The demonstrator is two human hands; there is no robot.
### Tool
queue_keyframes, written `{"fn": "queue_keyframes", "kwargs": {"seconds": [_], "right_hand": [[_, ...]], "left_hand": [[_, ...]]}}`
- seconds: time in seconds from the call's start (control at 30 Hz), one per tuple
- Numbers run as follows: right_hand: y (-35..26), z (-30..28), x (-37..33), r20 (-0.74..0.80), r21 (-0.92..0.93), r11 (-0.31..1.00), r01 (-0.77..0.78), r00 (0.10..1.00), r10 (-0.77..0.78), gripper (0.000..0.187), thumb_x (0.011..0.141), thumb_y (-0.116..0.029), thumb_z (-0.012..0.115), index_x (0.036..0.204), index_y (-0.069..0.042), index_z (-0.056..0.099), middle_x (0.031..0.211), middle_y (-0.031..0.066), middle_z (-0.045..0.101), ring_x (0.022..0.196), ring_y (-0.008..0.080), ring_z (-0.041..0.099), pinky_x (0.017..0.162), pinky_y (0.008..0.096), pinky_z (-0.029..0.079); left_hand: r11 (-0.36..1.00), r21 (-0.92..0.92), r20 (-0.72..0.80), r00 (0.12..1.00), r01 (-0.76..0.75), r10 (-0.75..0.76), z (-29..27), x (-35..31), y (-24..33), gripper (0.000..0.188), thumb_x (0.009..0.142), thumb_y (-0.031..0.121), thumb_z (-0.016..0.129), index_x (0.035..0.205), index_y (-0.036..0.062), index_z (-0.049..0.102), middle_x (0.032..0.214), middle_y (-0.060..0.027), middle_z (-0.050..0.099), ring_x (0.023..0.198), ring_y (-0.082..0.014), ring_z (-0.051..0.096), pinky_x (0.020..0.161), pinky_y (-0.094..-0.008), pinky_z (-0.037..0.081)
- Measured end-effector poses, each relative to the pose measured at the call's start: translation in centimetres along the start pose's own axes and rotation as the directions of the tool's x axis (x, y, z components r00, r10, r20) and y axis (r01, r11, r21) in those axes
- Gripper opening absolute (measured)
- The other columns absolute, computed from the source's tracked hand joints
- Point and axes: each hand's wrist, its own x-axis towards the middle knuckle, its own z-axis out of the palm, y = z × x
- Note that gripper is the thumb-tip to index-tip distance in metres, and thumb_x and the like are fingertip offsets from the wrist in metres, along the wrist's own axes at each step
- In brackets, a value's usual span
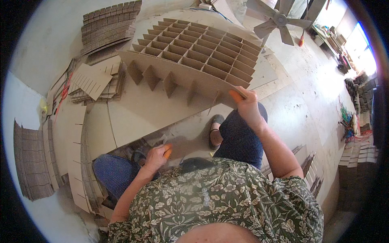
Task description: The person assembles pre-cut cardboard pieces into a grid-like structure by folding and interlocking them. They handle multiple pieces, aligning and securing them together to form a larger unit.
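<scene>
A large brown cardboard grid divider (194,52), made of interlocked slotted strips, stands tilted in front of me on a flat cardboard sheet (142,113). My right hand (248,106), with an orange cover on the thumb, grips the near right corner of the divider's front strip. My left hand (156,156) is low near my knee, fingers curled, with an orange cover on one finger; it rests by the sheet's near edge and whether it holds anything is hidden. My legs in dark blue dotted trousers and a sandalled foot (215,131) lie below the divider.
Stacks of slotted cardboard strips (93,81) lie at the left, and a finished stack (109,22) sits at the far left. More strip bundles (30,162) line the left edge. A fan (279,20) stands at the far right; clutter lines the right wall.
</scene>
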Motion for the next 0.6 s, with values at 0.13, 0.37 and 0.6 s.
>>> {"fn": "queue_keyframes", "kwargs": {"seconds": [0.13, 0.37, 0.6], "right_hand": [[-0.8, -0.5, 0.5, -0.003, -0.002, 0.999, -0.051, 0.999, 0.051, 0.011, 0.085, -0.004, 0.064, 0.094, 0.002, 0.065, 0.075, 0.0192, 0.064, 0.066, 0.0147, 0.058, 0.061, 0.0296, 0.048], [1.5, 1.6, 0.0, -0.072, 0.128, 0.985, 0.116, 0.992, -0.108, 0.008, 0.085, -0.003, 0.065, 0.091, 0.001, 0.065, 0.078, 0.0168, 0.065, 0.068, 0.0143, 0.057, 0.061, 0.0298, 0.047], [0.7, 2.2, -0.7, -0.041, 0.138, 0.988, 0.070, 0.997, -0.065, 0.006, 0.082, -0.003, 0.067, 0.084, 0.002, 0.064, 0.072, 0.0205, 0.061, 0.060, 0.0240, 0.058, 0.057, 0.0337, 0.047]], "left_hand": [[0.999, 0.016, -0.008, 1.000, -0.028, 0.028, -0.2, 0.7, 0.6, 0.025, 0.085, 0.018, 0.063, 0.107, 0.0082, 0.067, 0.094, -0.0167, 0.066, 0.082, -0.0350, 0.065, 0.070, -0.0399, 0.052], [0.999, -0.032, 0.040, 0.999, 0.015, -0.014, -1.6, 0.7, 1.5, 0.025, 0.084, 0.015, 0.064, 0.107, 0.0045, 0.067, 0.090, -0.0191, 0.067, 0.081, -0.0339, 0.066, 0.071, -0.0370, 0.051], [0.991, -0.111, -0.087, 0.994, -0.069, 0.060, -1.8, 1.0, 1.5, 0.022, 0.083, 0.009, 0.065, 0.104, 0.0017, 0.067, 0.092, -0.0187, 0.067, 0.078, -0.0302, 0.066, 0.069, -0.0350, 0.050]]}}
